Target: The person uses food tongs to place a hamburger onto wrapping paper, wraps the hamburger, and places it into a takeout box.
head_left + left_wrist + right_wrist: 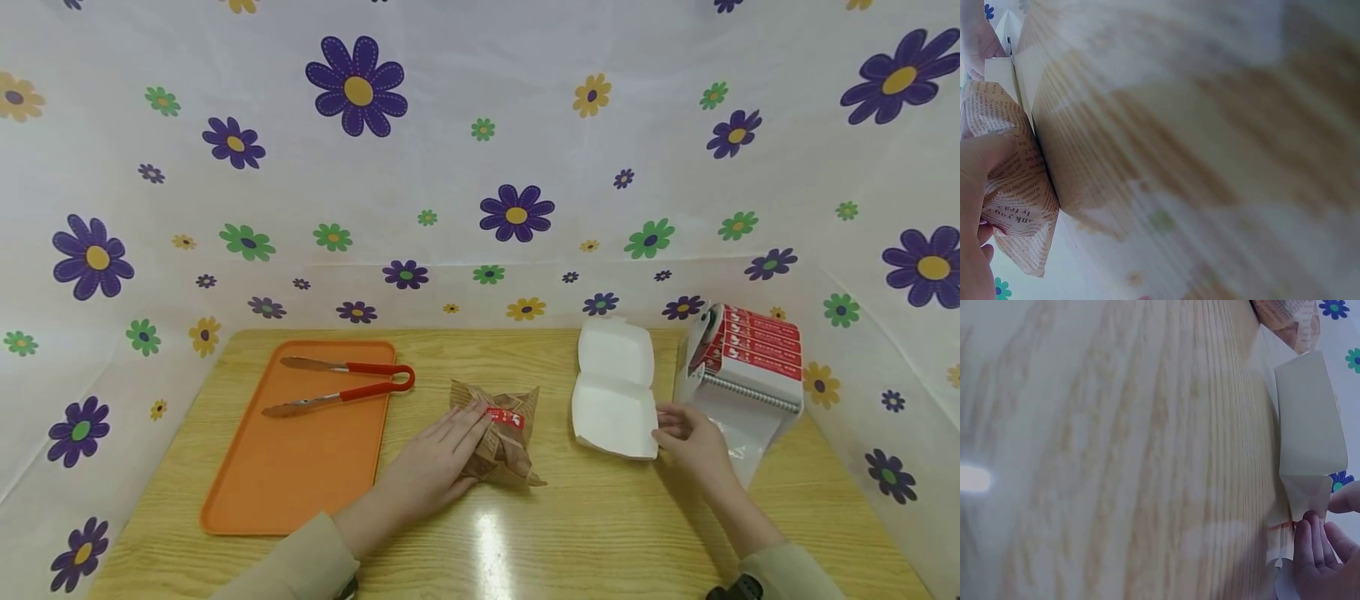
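Front tabletop (600, 542) strip: open. Gap btwn wrapped packet (504, 433) and white box (611, 392): passable. Left blocked by orange tray (300, 475) w/ tongs (341, 387); right by dispenser (750, 358).

- Orange tray (292, 492) — lies on the left part of the wooden tabletop (570, 533).
- Red-handled tongs (341, 385) rest across the tray's far end.
- Dispenser (750, 358) with red labels and a clear film sheet stands at the right edge.
- Flower-printed white sheet (450, 150) — covers the walls behind and beside.
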Demonstrator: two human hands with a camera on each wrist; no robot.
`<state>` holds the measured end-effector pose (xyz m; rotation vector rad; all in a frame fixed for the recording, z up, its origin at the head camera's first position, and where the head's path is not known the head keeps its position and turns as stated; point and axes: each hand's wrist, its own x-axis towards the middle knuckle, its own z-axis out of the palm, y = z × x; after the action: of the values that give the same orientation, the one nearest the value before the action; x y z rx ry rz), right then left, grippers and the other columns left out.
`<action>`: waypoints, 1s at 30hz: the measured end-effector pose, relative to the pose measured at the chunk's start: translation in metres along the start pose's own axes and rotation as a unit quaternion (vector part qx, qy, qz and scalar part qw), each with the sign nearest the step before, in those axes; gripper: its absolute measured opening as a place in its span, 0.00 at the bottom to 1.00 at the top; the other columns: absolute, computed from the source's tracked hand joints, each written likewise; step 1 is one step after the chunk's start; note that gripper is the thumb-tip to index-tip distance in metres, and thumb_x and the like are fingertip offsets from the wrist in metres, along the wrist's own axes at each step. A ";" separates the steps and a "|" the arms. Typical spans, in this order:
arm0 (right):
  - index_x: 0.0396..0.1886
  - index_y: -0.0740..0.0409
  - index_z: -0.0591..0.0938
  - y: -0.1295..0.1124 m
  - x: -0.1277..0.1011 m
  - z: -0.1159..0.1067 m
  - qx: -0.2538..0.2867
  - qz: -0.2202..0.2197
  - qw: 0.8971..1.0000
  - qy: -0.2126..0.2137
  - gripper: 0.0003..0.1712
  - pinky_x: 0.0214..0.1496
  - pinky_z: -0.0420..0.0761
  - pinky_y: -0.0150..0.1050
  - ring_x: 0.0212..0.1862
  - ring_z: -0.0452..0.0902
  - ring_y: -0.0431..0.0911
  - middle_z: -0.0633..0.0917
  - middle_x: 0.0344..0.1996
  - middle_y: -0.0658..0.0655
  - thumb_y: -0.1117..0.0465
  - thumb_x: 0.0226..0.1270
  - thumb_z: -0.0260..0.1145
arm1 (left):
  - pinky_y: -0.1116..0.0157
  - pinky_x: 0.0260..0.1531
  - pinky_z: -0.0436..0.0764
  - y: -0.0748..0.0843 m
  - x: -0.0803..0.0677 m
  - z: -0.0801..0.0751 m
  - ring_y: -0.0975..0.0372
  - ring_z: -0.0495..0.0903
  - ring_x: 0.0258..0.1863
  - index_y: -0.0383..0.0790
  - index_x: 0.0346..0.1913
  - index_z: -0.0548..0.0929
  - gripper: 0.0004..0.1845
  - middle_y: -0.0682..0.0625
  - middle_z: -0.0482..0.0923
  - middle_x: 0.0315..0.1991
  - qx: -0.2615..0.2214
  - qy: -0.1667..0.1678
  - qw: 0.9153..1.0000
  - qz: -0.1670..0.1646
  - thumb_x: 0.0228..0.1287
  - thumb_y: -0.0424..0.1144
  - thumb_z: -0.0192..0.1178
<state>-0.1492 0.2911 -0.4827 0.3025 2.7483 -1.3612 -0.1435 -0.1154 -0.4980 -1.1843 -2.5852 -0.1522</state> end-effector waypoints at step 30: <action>0.66 0.76 0.77 0.004 -0.012 0.023 0.056 -0.052 0.996 -0.050 0.27 0.45 0.82 0.24 0.40 0.78 0.28 0.87 0.52 0.71 0.74 0.68 0.69 | 0.52 0.79 0.71 -0.001 -0.001 0.002 0.50 0.71 0.78 0.33 0.79 0.67 0.47 0.39 0.67 0.80 0.010 0.019 1.000 0.009 0.65 0.52 0.74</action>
<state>-0.1377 0.2733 -0.4985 0.0941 2.6463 -1.5145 -0.1439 -0.1159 -0.5005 -1.1857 -2.5368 -0.1445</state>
